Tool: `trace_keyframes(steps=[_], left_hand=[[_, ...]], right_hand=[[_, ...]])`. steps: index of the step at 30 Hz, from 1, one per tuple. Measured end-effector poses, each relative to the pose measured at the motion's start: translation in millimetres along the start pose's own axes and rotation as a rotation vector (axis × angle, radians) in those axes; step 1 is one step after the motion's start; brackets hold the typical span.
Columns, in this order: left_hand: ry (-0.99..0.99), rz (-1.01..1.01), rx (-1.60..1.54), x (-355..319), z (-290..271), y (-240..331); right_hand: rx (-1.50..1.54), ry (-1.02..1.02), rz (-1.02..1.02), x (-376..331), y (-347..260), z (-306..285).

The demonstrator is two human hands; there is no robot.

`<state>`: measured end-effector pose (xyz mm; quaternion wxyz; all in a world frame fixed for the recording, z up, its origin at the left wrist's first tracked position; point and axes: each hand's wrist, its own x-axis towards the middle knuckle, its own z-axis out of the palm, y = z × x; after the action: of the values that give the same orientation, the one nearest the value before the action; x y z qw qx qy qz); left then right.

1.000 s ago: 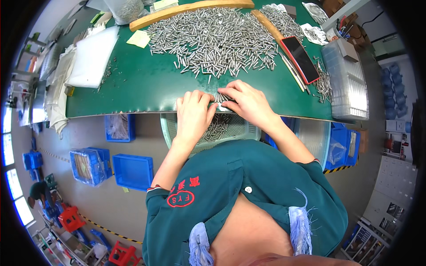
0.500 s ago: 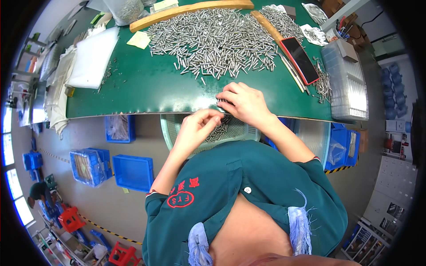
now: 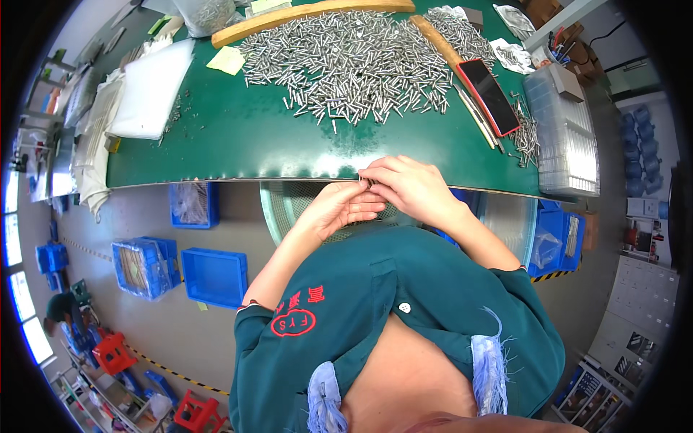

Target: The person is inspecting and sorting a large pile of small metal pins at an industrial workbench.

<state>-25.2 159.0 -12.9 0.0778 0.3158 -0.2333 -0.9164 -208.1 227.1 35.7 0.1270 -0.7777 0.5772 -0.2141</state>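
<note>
My left hand (image 3: 338,208) is turned partly palm up at the table's near edge, its thumb and fingers closed against my right hand's fingertips. My right hand (image 3: 413,189) bends over from the right, with its fingers pinched together. Between the fingertips shows a bit of some small metal pins (image 3: 370,182); most of them are hidden by the fingers. Beneath both hands, a light green plastic basket (image 3: 274,216) sits below the table edge, largely covered by my hands and shirt. Farther out lies a broad heap of loose metal pins (image 3: 354,65) on the green table (image 3: 216,155).
Wooden bars (image 3: 310,12) border the heap. To its right lie a red-edged phone (image 3: 489,97), thin rods (image 3: 474,115) and a smaller pin pile (image 3: 526,133). Clear plastic trays (image 3: 559,137) stand at the right; white sheets (image 3: 151,90) lie left. Blue crates (image 3: 214,276) rest on the floor.
My right hand has drawn back toward me to the table edge. My left hand has shifted right and turned palm up, and the two hands now meet.
</note>
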Motion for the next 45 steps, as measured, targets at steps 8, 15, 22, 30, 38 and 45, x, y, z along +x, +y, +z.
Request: trace_keyframes(steps=[8,15,22,30,38,45], left_hand=[[0.140,0.160,0.271,-1.4,14.1,-14.1],[0.115,0.359,0.490,-13.3,26.0,7.7],[0.142,0.421,0.591,-24.5,36.6,22.2],[0.120,0.380,0.570,-28.3,38.7,26.5],[0.124,0.347,0.565,-31.6,41.3,29.2],[0.123,0.375,0.569,-31.9,40.5,28.7]], right_hand=[[0.119,0.068,0.117,-5.4,-1.9,4.8],[0.644,0.033,0.263,1.5,-0.7,-9.2],[0.984,0.040,0.354,5.9,-0.8,-10.0],[1.164,0.028,0.357,7.7,-1.0,-10.4],[1.330,0.001,0.358,7.6,1.4,-7.8],[1.385,-0.020,0.392,7.3,0.8,-9.5]])
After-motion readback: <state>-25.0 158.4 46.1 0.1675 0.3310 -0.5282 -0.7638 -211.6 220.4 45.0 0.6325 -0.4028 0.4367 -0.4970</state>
